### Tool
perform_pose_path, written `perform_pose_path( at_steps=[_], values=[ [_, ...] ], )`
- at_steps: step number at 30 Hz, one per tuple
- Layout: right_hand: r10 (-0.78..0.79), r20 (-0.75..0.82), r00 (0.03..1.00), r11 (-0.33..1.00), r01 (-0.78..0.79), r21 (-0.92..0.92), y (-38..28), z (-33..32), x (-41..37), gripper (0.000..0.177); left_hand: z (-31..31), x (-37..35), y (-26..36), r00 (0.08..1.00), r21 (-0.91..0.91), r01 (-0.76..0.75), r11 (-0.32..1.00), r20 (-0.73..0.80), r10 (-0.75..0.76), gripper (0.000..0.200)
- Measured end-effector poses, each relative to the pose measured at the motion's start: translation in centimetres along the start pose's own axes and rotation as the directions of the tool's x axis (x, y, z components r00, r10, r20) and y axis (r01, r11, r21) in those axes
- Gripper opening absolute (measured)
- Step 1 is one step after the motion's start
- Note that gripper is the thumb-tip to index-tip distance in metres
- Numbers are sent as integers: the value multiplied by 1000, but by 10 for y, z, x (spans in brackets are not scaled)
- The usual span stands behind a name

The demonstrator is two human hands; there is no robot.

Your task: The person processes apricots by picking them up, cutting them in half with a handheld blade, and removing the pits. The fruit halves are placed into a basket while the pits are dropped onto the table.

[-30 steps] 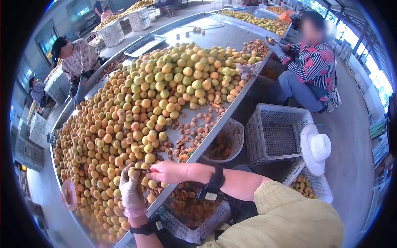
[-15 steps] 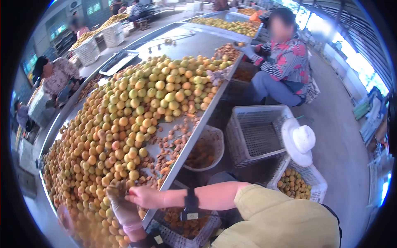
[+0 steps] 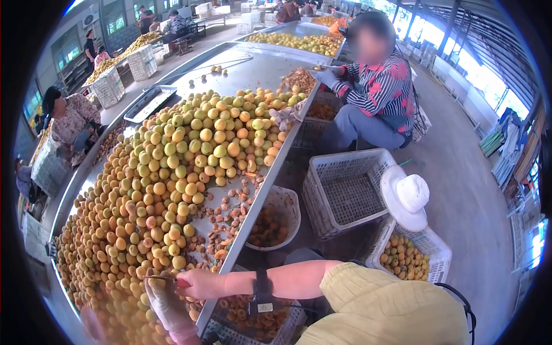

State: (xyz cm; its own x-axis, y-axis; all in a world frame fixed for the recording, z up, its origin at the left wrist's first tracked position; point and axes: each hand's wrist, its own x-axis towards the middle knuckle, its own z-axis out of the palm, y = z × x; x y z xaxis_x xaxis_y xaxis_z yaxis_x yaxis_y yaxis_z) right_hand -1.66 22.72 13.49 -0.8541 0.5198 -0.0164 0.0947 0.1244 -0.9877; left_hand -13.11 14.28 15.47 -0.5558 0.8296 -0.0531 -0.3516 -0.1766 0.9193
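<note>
My right hand [image 3: 201,284], bare with a black band on the wrist, is closed on a small red-handled knife [image 3: 183,283]. Its thin blade points left across the fingers of my left hand [image 3: 167,302]. That hand wears a pale, stained glove with a pink cuff, and its fingers are curled; I cannot tell what lies in them. Both hands are over the near edge of a big heap of yellow-orange apricots [image 3: 167,167] on a metal table [image 3: 270,63]. Pits and torn pieces [image 3: 227,213] are strewn along the table's right side.
Under the table edge stand a white tub [image 3: 293,215] and a crate of split apricots [image 3: 296,322]. To the right are a white crate [image 3: 322,210], a crate of apricots [image 3: 440,259] and a white hat [image 3: 411,192]. A co-worker [image 3: 379,92] in grey gloves sits at the table's far side.
My view has shifted slightly, so the scene sits a little left. The knife's blade now shows across my left fingers; both hands stay together.
</note>
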Motion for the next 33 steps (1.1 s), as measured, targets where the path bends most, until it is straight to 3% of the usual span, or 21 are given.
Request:
perform_pose_path(
  at_steps=[2, 4, 5, 7, 9, 10, 11, 12, 13, 14, 15, 17, 20, 23, 25, 28, 33],
  values=[
    [11, 25, 1000, 997, -13, 71, -3, -5, -1, 24, 1, -1, 6, 999, 110, -38, 993, -7, 39, 44],
    [30, 8, 1000, 992, -29, -122, -9, -12, -3, 25, -7, 1, 8, 996, 168, -32, 985, 85, 18, 47],
    [33, 12, 999, 993, -32, -116, -8, -13, -4, 25, -8, 1, 7, 997, 171, -27, 985, 79, 13, 47],
    [-61, -51, 997, 976, 49, -210, -5, -11, -3, 27, -9, 2, 2, 996, 34, -30, 999, -79, 33, 46],
    [-93, -129, 987, 993, 82, -87, 2, -5, 0, 23, -38, 11, -9, 998, -76, -49, 996, 41, 52, 45],
    [-200, -199, 959, 980, 192, -56, 19, 0, 6, 22, -32, 10, -9, 992, -128, -6, 992, -129, -11, 37],
    [-189, -256, 948, 981, 193, -12, 12, -2, 4, 21, -69, 21, -32, 997, -262, 31, 964, -61, -49, 30],
    [-235, -282, 930, 967, 252, 27, 10, -3, 9, 22, -65, 17, -26, 986, -226, -5, 974, -162, -33, 30],
    [-142, -296, 945, 975, 186, 125, 9, -3, 6, 22, -59, 15, -21, 993, -306, -21, 952, -116, -16, 29],
    [-168, -296, 940, 971, 210, 117, 20, -1, 12, 22, -50, 14, -14, 998, -386, -34, 922, -65, 9, 28],
    [15, -152, 988, 931, 42, 363, -6, -6, 6, 21, -45, 12, -9, 999, -469, -35, 883, -2, 39, 27],
    [-18, -80, 997, 956, 41, 291, -6, -8, 8, 27, -46, 12, -5, 999, -476, -38, 878, -17, 34, 32],
    [-30, -33, 999, 971, 37, 238, -3, -12, 9, 33, -27, 8, 23, 994, -267, -110, 957, -20, 109, 48],
    [-86, -51, 995, 988, 92, 125, -1, -16, 12, 41, -32, 7, 31, 992, -140, -124, 982, -23, 122, 52],
    [-102, -9, 995, 992, 101, -71, -6, -21, 10, 45, -39, 8, 31, 993, -109, -120, 987, -19, 118, 46],
    [-111, 11, 994, 976, 111, -185, -8, -25, 10, 48, -39, 5, 36, 994, 198, -113, 974, 19, 112, 44],
    [-105, 40, 994, 940, 112, -321, -11, -28, 7, 48, -37, 1, 43, 997, 289, -80, 954, 33, 74, 47]
  ],
)
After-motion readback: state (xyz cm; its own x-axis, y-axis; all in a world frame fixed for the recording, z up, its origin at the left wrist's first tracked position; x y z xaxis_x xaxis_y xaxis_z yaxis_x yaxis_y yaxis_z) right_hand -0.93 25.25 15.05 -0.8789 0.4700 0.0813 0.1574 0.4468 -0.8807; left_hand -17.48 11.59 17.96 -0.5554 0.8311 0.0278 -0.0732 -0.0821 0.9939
